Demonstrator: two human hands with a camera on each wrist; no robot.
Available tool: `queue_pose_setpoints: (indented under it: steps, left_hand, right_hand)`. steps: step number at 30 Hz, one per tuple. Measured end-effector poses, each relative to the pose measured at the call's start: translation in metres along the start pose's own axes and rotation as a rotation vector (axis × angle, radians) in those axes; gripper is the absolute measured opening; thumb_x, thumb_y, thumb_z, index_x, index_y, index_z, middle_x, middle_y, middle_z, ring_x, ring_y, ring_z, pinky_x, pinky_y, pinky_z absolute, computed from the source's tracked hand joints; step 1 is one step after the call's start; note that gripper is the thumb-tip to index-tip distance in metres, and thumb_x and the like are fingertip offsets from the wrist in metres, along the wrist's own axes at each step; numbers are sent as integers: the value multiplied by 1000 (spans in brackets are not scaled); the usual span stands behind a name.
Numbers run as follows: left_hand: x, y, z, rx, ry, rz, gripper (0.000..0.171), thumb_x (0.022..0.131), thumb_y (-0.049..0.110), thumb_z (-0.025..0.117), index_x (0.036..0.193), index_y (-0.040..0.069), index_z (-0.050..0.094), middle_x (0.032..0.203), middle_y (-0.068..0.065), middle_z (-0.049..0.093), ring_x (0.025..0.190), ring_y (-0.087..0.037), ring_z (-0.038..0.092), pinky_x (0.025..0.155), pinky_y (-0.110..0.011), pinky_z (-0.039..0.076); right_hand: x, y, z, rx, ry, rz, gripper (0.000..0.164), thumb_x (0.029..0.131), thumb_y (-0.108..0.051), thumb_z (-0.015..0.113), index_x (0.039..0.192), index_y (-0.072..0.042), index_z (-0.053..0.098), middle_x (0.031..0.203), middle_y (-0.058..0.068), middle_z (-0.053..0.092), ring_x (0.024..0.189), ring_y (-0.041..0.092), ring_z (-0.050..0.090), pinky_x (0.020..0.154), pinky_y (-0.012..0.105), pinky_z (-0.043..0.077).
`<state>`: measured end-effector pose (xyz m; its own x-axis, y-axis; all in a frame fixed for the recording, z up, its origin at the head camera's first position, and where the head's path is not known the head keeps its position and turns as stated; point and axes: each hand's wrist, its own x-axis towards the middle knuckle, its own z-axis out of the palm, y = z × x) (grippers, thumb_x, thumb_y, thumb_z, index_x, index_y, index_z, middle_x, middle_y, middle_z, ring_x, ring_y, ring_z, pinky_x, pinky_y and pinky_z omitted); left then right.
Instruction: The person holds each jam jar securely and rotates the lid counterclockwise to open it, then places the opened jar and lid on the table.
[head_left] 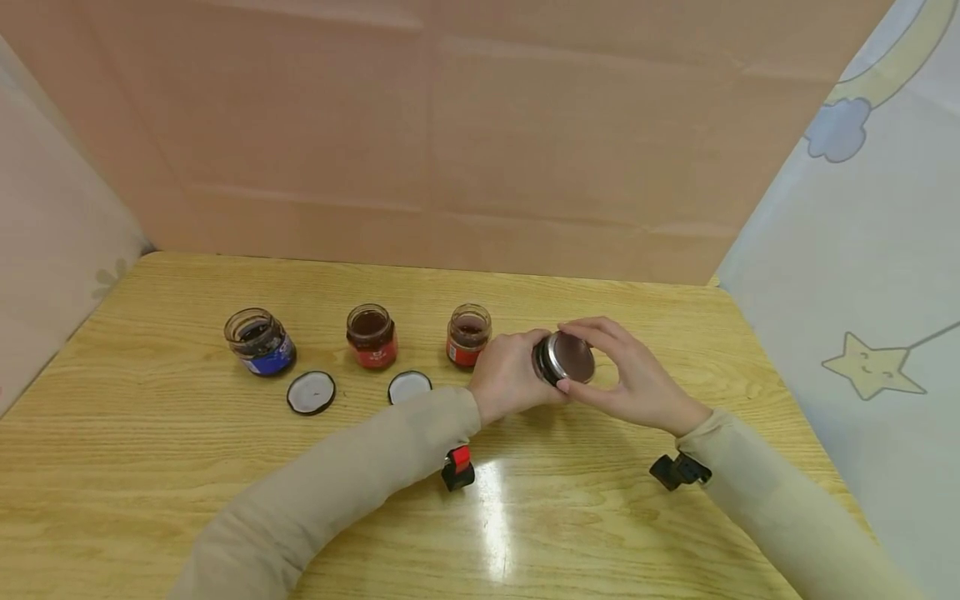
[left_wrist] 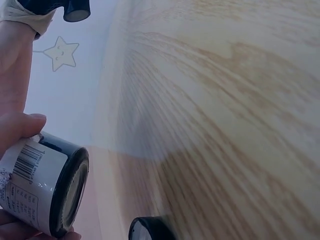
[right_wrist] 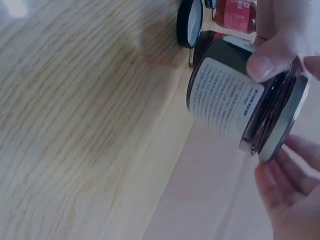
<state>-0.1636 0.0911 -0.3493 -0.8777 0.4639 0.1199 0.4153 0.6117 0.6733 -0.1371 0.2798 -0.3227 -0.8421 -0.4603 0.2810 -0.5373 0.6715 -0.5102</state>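
Note:
My left hand [head_left: 513, 375] grips a dark glass jar [right_wrist: 225, 95] with a white printed label, tilted above the table right of centre. A barcode shows on the jar [left_wrist: 35, 175] in the left wrist view, where its base faces the camera. At the jar's mouth is a dark, shiny lid [head_left: 574, 358]. The fingers and thumb of my right hand [head_left: 645, 387] pinch this lid by its rim. In the right wrist view the lid [right_wrist: 285, 120] sits at the mouth, with the right fingertips at its edge.
Three uncapped jars stand in a row: a blue-labelled jar [head_left: 273, 354], a red-labelled jar [head_left: 375, 350] and another red-labelled jar [head_left: 463, 352]. A lid [head_left: 311, 392] and a second lid [head_left: 409, 387] lie white side up on the wooden table [head_left: 150, 467]. A brown backdrop [head_left: 427, 150] rises behind.

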Motion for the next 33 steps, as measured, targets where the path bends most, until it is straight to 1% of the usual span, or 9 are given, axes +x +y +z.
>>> queue_pose_setpoints:
  steps: [2,5,8,10,16,22,24,27,33]
  left_hand:
    - [0,1,0,4,6,-6,61,67,41,84,117,15,63,101,0,72,91,-15,67,77,-26,52]
    - [-1,2,0,18,22,-23,60,67,43,84,115,14,63,99,0,71,88,-15,67,75,-27,52]
    - [-1,4,1,45,37,-50,61,67,45,84,114,14,63,98,0,71,87,-16,66,74,-29,52]
    - [-1,5,1,58,41,-71,61,67,46,83,115,14,62,97,0,71,86,-16,66,73,-31,52]
    - [-1,6,2,106,20,-77,56,70,48,81,112,15,63,97,2,70,85,-15,66,72,-30,53]
    - [-1,6,2,121,19,-66,57,70,49,80,113,16,63,98,2,71,85,-14,67,71,-28,53]
    - [-1,6,3,119,22,-61,55,70,48,80,112,16,63,98,3,71,85,-14,67,71,-28,53]
    - [-1,5,3,110,25,-53,54,69,48,81,110,17,64,97,3,71,85,-14,67,70,-28,53]
    - [-1,4,4,79,30,-48,54,69,46,81,110,16,63,96,3,71,84,-13,67,69,-28,52]
  right_hand:
    - [1,-3,0,-17,22,58,62,81,-23,77,135,-7,52,127,9,55,116,26,53,93,48,45]
    - [3,-11,-1,-50,58,189,59,86,-33,71,135,-4,52,120,14,58,103,28,59,85,47,50]
    - [3,-19,0,-86,50,300,60,91,-42,63,133,0,52,114,16,59,91,28,61,76,44,52]
    - [4,-23,1,-124,29,332,62,93,-46,58,132,1,52,113,17,59,88,28,61,73,43,52]
    - [7,-23,6,-201,17,349,63,93,-51,55,127,2,57,108,17,60,84,27,59,66,37,49]
    - [9,-22,9,-225,52,334,55,87,-51,63,107,0,66,93,13,62,73,21,56,61,32,46]
    - [9,-22,9,-223,62,321,51,86,-48,66,103,0,67,89,11,61,72,23,56,62,32,46]
    - [9,-21,9,-208,65,316,49,85,-46,69,104,-1,67,88,11,61,74,24,57,64,33,45]
    - [7,-19,8,-157,36,323,53,85,-46,69,116,-3,64,101,10,62,84,23,60,72,39,51]
